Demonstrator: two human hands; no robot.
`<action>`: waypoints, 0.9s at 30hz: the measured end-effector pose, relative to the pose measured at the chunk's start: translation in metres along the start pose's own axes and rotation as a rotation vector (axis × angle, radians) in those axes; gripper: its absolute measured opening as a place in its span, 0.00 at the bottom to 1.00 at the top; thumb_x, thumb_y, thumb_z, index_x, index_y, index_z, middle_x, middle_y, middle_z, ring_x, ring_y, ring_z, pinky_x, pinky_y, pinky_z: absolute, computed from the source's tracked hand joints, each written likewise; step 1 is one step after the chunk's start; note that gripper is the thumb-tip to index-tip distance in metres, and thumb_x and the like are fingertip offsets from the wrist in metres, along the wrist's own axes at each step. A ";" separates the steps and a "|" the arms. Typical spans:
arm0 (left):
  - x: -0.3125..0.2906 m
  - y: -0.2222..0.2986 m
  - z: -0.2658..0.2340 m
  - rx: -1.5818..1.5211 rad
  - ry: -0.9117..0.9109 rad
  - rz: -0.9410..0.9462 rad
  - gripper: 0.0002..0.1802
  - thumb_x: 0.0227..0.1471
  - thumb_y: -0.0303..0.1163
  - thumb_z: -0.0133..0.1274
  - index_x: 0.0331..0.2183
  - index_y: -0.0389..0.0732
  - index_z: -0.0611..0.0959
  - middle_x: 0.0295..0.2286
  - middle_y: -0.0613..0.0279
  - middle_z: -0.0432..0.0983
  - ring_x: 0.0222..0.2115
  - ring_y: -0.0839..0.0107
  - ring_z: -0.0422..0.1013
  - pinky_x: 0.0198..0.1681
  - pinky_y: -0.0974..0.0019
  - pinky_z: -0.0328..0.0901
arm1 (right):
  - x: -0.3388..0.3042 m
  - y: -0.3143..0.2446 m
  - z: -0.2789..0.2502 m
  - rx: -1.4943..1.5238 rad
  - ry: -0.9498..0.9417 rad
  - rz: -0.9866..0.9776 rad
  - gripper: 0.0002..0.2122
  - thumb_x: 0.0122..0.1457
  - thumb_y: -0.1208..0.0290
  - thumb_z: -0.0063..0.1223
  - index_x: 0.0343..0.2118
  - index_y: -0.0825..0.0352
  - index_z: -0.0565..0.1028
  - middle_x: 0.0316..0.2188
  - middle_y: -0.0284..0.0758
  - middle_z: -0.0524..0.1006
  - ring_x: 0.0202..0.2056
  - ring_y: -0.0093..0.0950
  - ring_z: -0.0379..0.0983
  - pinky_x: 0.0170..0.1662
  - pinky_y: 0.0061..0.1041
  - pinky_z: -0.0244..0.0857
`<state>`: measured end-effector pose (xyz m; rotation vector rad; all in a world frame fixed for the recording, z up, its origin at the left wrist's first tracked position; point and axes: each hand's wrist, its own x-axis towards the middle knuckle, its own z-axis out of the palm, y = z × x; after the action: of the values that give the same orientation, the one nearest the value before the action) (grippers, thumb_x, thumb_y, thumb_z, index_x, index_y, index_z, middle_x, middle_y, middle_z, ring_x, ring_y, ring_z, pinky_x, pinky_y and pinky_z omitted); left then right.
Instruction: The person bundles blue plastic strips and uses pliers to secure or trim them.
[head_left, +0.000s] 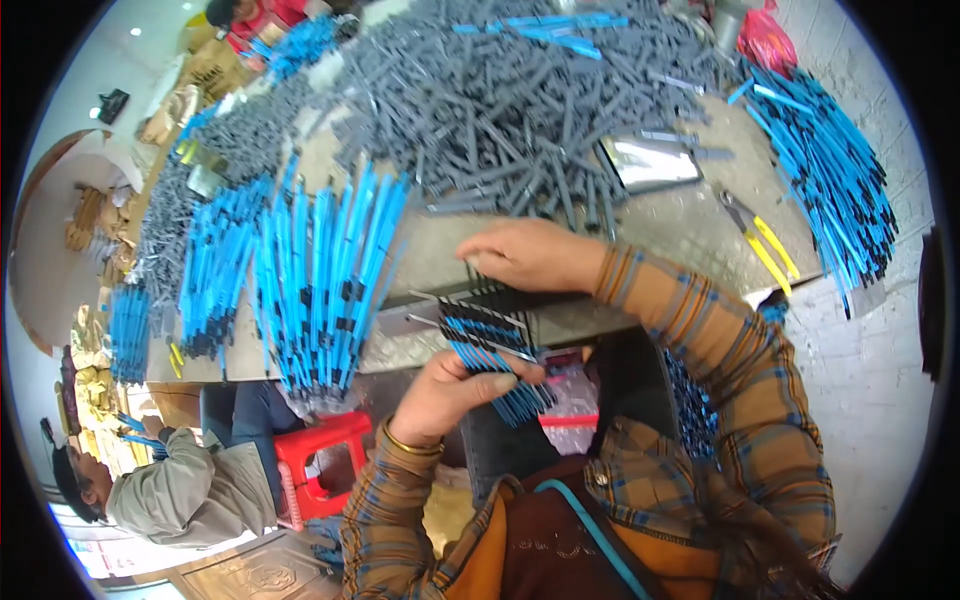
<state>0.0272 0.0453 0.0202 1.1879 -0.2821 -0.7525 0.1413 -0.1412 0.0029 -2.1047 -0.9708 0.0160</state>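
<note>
My left hand (455, 390) is closed around a bundle of thin blue rods (480, 345) with black sections near their upper ends. The bundle tilts in front of the table edge, over my lap. Several thin dark and silvery shafts stick out of its top, some of them spreading sideways. Just above those shafts is my right hand (535, 257), palm down, with its fingers bent and pressed together. Whatever its fingertips pinch, if anything, is too small to make out.
A big heap of grey plastic tube-like pieces (520, 100) covers the table (670, 215). Blue rods lie in bunches at left (315, 270) and right (825, 175). Yellow-handled pliers (760, 240) and a shiny flat rectangular thing (652, 163) lie at right. Co-workers (195, 490) sit at left and far back.
</note>
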 end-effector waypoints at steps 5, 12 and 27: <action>-0.002 -0.009 0.004 0.049 -0.043 -0.005 0.10 0.50 0.23 0.48 0.37 0.34 0.78 0.37 0.58 0.75 0.40 0.70 0.70 0.46 0.68 0.62 | -0.019 0.003 -0.003 -0.069 0.038 0.115 0.10 0.53 0.65 0.45 0.32 0.65 0.72 0.28 0.43 0.73 0.33 0.41 0.70 0.36 0.36 0.63; 0.005 -0.001 0.011 0.187 -0.177 0.066 0.11 0.50 0.24 0.49 0.37 0.33 0.78 0.38 0.56 0.74 0.42 0.69 0.69 0.46 0.68 0.62 | -0.047 -0.014 -0.032 -0.317 -0.009 0.192 0.07 0.52 0.66 0.46 0.29 0.63 0.71 0.29 0.39 0.71 0.30 0.40 0.70 0.32 0.37 0.64; 0.020 -0.012 -0.002 0.171 -0.244 0.155 0.11 0.47 0.28 0.54 0.34 0.33 0.79 0.32 0.59 0.77 0.35 0.73 0.71 0.41 0.70 0.64 | -0.039 -0.029 -0.069 -0.529 -0.491 -0.269 0.20 0.42 0.70 0.56 0.42 0.63 0.70 0.43 0.33 0.70 0.40 0.37 0.69 0.43 0.30 0.64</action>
<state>0.0380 0.0317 0.0045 1.2188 -0.6447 -0.7485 0.1179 -0.2010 0.0577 -2.4822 -1.6972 0.1620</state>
